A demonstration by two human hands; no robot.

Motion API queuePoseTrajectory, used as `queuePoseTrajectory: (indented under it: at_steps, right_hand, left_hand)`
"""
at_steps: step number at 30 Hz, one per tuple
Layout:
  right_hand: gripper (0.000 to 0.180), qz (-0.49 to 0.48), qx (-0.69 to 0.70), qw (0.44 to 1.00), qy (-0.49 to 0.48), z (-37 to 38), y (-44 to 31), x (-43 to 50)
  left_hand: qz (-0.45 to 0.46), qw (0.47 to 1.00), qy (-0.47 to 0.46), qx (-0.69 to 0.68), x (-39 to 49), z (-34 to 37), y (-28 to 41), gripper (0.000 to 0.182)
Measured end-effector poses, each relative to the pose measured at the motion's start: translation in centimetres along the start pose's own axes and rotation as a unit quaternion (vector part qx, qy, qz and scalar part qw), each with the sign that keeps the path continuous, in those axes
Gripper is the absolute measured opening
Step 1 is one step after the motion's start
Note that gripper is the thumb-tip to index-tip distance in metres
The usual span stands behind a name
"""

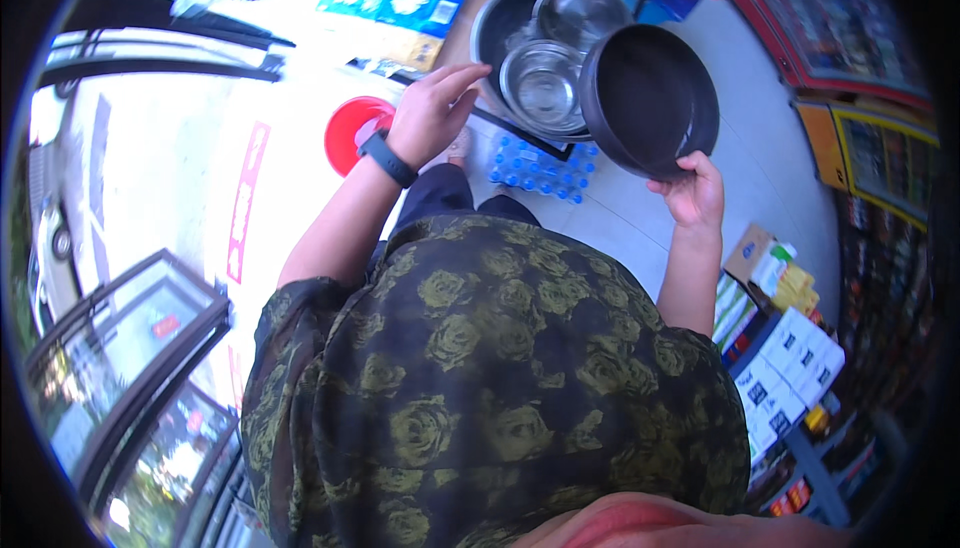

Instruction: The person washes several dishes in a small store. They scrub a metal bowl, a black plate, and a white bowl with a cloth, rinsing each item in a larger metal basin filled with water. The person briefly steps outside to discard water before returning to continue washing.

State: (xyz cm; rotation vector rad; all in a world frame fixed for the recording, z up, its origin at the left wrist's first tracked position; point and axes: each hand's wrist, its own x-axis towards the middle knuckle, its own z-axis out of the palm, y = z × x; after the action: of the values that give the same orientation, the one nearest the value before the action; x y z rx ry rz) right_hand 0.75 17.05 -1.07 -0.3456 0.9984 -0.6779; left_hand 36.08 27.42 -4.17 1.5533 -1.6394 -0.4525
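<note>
My right hand [691, 189] grips the near rim of a dark round pan [652, 101], tilted so that its inside shows. The pan overlaps the right edge of a large dark basin with a pale rim [480, 26]. Inside that basin are two shiny metal bowls, one at the front [541, 86] and one at the back [581, 15]. My left hand [439, 105], with a dark band on its wrist, hovers by the basin's left rim, fingers apart and holding nothing.
A red bucket [349, 131] stands on the floor at left. Below the basin lies a pack of bottles with blue caps [544, 169]. A blue and tan package [397, 4] is at the back left. Glass doors [142, 368] are at far left, stocked shelves [885, 263] at right.
</note>
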Motion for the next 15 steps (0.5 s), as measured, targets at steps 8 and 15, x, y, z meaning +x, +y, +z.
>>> queuePoseTrajectory:
  at_steps: [8,15]
  right_hand:
    - [0.053,0.057,-0.092,0.991,-0.082,5.3,3.7,-1.0]
    - [0.067,0.128,-0.186,0.963,-0.149,16.5,14.6,4.2]
  left_hand:
    - [-0.396,0.904,0.112,0.12,-23.3,-10.0,-8.0,0.027]
    - [-0.659,0.729,0.101,0.155,-51.4,-14.9,-14.7,0.031]
